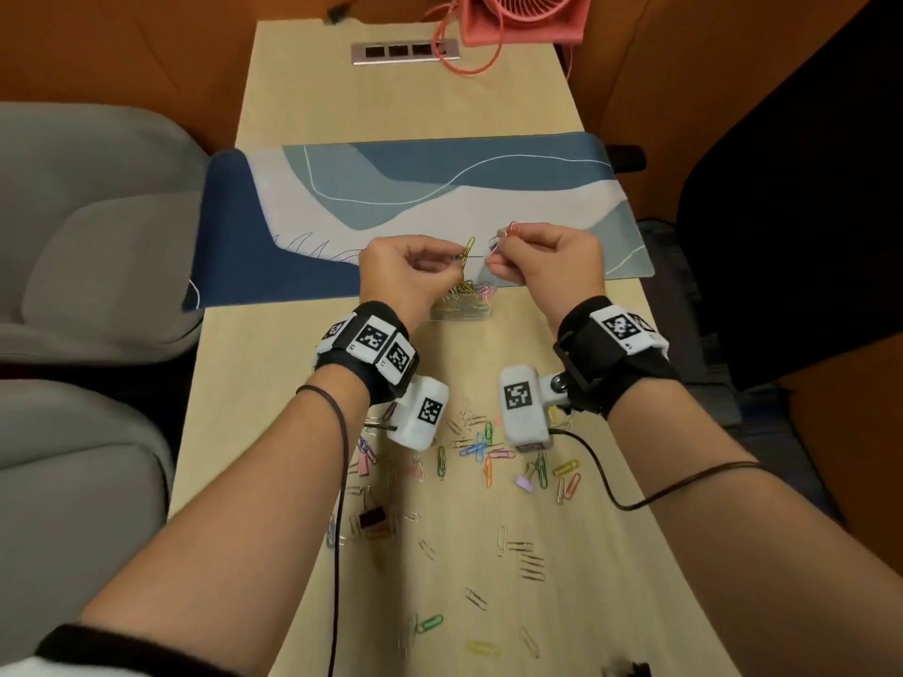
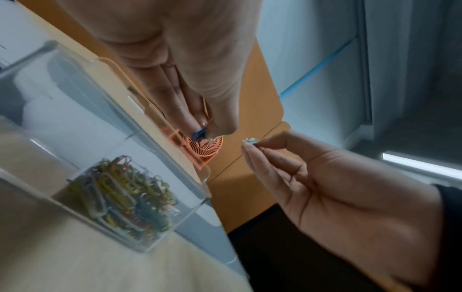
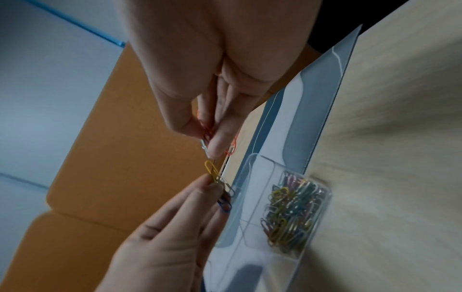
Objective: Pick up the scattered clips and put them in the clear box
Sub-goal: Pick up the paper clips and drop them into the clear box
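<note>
Both hands hover just above the clear box (image 1: 435,316) (image 2: 200,205) (image 3: 327,197), which holds a heap of coloured paper clips. My left hand (image 1: 459,261) (image 2: 203,131) (image 3: 215,183) pinches a yellow clip (image 1: 469,246) (image 3: 210,168) together with a blue clip (image 2: 198,134) (image 3: 225,205). My right hand (image 1: 494,250) (image 2: 251,143) (image 3: 212,146) pinches a silver clip (image 3: 203,145) and a red clip (image 1: 511,229) (image 3: 207,129). Several scattered clips (image 1: 481,447) lie on the table nearer to me, under my wrists.
A blue and white desk mat (image 1: 440,207) lies behind the box. A dark binder clip (image 1: 374,522) and a lilac one (image 1: 524,482) sit among the loose clips. A coral fan (image 1: 523,17) and socket strip (image 1: 405,53) stand at the far end. Grey chairs (image 1: 73,237) are left.
</note>
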Demonstrator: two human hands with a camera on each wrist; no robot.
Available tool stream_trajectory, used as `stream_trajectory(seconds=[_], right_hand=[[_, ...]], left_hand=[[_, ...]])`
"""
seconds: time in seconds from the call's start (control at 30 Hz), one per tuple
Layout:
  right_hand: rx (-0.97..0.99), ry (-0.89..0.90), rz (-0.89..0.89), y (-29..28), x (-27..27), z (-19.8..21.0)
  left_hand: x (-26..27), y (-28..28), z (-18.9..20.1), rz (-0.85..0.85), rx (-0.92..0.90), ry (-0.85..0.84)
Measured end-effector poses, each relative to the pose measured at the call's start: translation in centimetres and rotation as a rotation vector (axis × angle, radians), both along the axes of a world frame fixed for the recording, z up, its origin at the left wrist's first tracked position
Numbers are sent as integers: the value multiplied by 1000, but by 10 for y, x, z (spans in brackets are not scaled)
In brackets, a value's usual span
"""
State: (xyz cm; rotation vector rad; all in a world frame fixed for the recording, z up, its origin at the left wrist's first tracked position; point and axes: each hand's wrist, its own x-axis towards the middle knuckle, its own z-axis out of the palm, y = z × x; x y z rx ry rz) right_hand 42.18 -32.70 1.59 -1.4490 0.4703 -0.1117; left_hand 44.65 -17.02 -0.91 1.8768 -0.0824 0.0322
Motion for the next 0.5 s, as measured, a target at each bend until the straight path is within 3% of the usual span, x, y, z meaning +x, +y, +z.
stream_trajectory(seconds=[0.2, 0.33, 0.5], right_hand=[[-324, -73, 37, -1, 6, -20], [-422, -147, 78, 1, 6, -18], [-601, -236, 156, 10, 14, -10]], left_hand=[[5, -3, -18, -87, 200, -53], [1, -1, -25, -114, 362, -209], [-2, 6, -27, -34, 378, -327]])
